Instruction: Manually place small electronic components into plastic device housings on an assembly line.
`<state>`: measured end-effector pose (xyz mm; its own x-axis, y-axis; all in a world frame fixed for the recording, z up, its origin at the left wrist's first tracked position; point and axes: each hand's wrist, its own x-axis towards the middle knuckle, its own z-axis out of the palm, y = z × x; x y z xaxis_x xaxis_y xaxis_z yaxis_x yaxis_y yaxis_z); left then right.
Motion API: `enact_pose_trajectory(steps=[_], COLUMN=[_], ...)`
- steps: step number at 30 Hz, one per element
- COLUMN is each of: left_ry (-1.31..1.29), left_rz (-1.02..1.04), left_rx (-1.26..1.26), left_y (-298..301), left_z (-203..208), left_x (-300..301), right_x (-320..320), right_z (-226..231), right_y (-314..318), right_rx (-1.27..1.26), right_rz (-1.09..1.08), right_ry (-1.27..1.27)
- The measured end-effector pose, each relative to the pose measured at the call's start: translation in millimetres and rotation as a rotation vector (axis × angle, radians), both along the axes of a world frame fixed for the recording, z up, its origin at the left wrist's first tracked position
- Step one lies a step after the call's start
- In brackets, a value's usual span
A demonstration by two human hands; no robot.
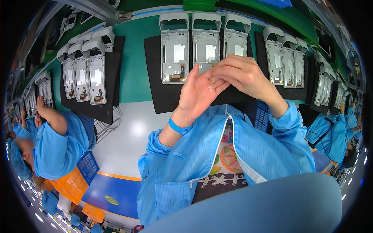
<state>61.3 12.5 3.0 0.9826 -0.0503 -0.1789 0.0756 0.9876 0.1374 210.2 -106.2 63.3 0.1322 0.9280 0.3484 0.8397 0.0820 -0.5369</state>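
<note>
My left hand [198,93] is turned palm up over the near edge of a black mat. Several small clear pieces [211,88] lie on it near the base of the fingers. Above its fingertips, my right hand [244,75] bends down with its fingers drawn together; whatever they may pinch is hidden. Just beyond both hands, three grey device housings stand side by side: a left housing [174,48], a middle housing [206,42] and a right housing [235,39]. Each has a hooped top end. An orange-brown flex cable [176,73] shows in the left one.
Three similar housings [80,73] sit on another black mat [112,70] at left, and more housings [285,58] at right. The green bench mat [134,73] runs between. A co-worker in blue [62,136] sits at left, another [330,134] at right. A blue basket [261,115] is beneath the bench.
</note>
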Motion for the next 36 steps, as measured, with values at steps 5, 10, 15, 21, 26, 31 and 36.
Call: enact_pose_trajectory(steps=[5,10,15,21,26,31,36], left_ry=[0.013,0.0,-0.022,-0.023,-0.047,-0.023,-0.085], left_rz=[0.065,0.175,0.205,0.236,0.282,0.292,0.31], left_rx=[0.007,0.128,0.179,0.205,0.225,0.147,0.13], left_y=[-4.0,-10.5,-14.7,-15.5,-12.9,-3.5,10.1], left_z=[-2.5,-0.5,-0.9,-4.8,-8.0,-6.2,-8.4], left_x=[0.5,0.8,0.9,1.0,0.9,-5.4,-15.4], right_x=[-16.9,-38.6,-49.4,-56.8,-57.2,-45.5,17.1], right_z=[0.0,-8.4,-11.8,-13.4,-18.3,-14.3,-39.2], right_y=[-1.6,-0.7,-0.4,2.9,6.0,17.3,52.3], right_rx=[0.014,0.014,0.03,-0.009,-0.029,-0.087,0.102], right_rz=[-0.165,-0.37,-0.42,-0.449,-0.425,-0.364,-0.383], right_ry=[0.064,-0.061,-0.163,-0.116,0.031,0.134,-0.099])
